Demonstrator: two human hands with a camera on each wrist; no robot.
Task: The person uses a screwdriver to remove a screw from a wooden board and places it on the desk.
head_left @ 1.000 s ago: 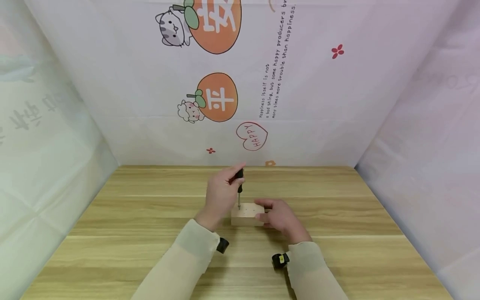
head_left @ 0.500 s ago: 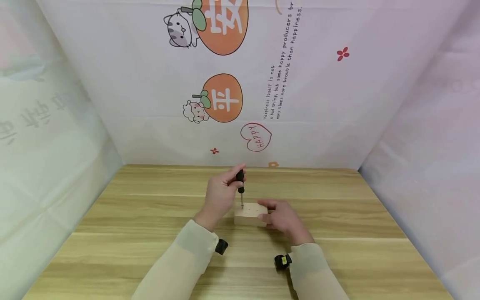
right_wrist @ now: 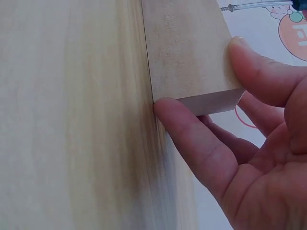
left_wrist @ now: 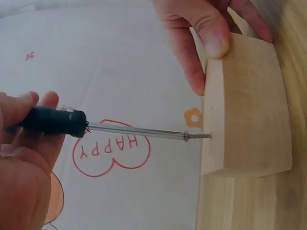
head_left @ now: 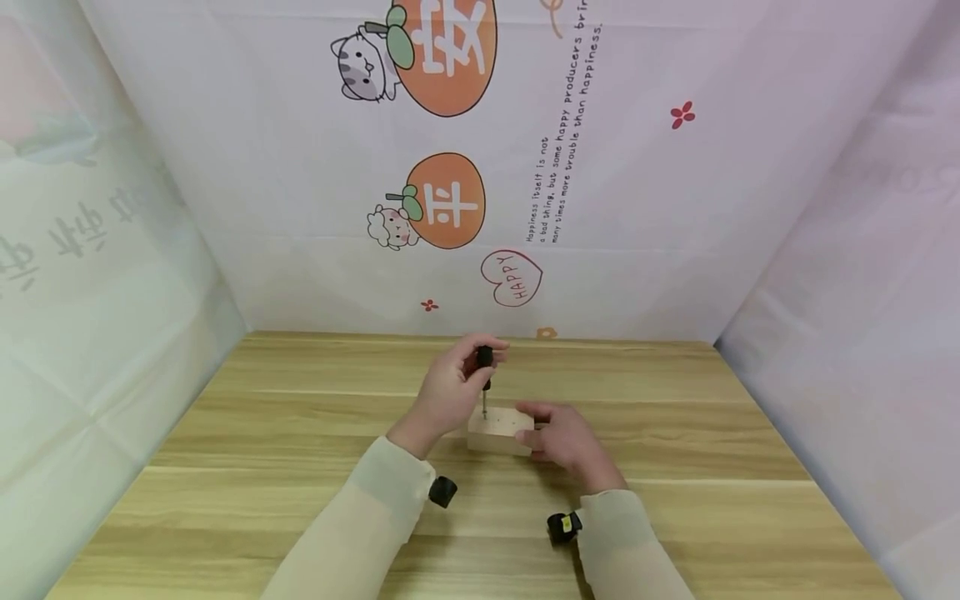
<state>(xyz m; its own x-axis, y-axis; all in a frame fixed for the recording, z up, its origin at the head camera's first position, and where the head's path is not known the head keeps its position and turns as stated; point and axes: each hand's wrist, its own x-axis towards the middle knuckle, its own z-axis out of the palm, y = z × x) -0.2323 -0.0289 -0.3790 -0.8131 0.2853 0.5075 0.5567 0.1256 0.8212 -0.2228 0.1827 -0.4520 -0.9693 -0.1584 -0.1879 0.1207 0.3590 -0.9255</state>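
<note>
A pale wooden block (head_left: 499,432) lies on the wood-grain table. My left hand (head_left: 447,387) holds a screwdriver (left_wrist: 53,121) by its black handle, upright above the block's left end. In the left wrist view the screwdriver's tip meets the head of a screw (left_wrist: 197,136), whose point is in the block's top face; much of its thread still shows. Small dark holes mark the top face to the right of the screw. My right hand (head_left: 566,442) grips the block's right end, thumb and fingers around it, as the right wrist view also shows.
The wood-grain table (head_left: 315,417) reaches back to a white printed cloth (head_left: 615,275) with orange fruit drawings and lettering. Similar cloth hangs at both sides. A small black camera sits at each wrist, such as the left wrist camera (head_left: 443,492).
My left hand has turned around the screwdriver handle, its fingers now reaching further right. The screwdriver stays on the screw. The right hand keeps its hold; the view has shifted slightly.
</note>
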